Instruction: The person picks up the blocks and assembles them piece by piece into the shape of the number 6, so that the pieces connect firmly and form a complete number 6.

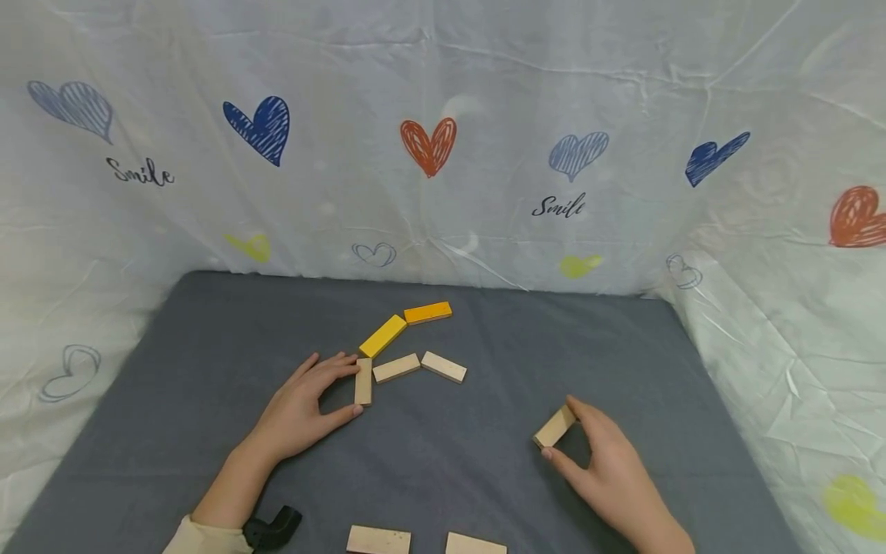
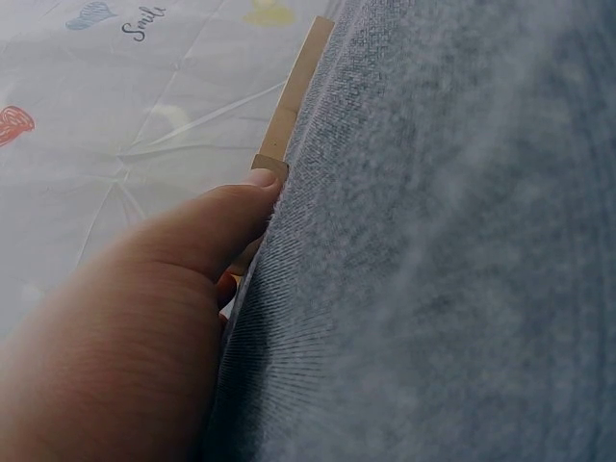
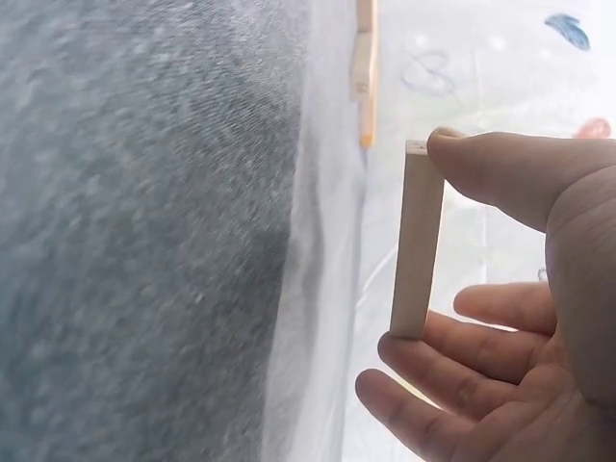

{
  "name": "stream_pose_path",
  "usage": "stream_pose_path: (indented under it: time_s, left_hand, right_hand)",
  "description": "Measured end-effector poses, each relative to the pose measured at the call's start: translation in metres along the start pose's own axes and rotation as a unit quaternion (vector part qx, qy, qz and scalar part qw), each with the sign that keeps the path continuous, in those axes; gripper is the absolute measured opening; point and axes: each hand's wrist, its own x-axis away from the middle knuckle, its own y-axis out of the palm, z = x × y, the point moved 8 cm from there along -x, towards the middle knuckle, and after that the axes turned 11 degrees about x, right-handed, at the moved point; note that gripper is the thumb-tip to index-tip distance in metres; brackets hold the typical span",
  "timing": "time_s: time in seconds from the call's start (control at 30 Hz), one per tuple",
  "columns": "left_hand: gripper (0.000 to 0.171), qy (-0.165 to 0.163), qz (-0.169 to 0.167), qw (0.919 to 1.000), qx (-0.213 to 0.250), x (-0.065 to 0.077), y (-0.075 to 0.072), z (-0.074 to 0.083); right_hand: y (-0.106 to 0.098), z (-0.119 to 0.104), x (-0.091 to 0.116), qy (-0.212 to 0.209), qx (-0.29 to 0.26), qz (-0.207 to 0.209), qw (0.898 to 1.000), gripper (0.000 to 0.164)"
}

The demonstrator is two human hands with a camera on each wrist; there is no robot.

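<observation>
My left hand pinches a plain wooden block end to end, its thumb at the near end and fingertips at the far end. That block stands at the left of a chain of blocks on the grey cloth. Touching or close by it are a yellow block and a second plain block. Over the cloth to the right, my right hand holds another plain wooden block by its two ends, thumb on one and fingertips on the other.
An orange block continues from the yellow one, and another plain block lies right of the row. Two plain blocks, one at left and one at right, lie at the near edge. A white curtain with hearts hangs behind.
</observation>
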Motion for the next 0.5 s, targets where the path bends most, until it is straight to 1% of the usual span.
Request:
stream_pose_path:
  time_s: [0.17, 0.5]
  left_hand:
    - [0.072, -0.001, 0.001, 1.0, -0.002, 0.0, -0.001, 0.0]
    - [0.073, 0.0, 0.001, 1.0, -0.007, 0.0, 0.001, 0.0]
  right_hand:
    - [0.003, -0.008, -0.005, -0.008, 0.0, -0.007, 1.0, 0.088]
    - [0.008, -0.02, -0.009, -0.029, -0.009, -0.003, 1.0, 0.085]
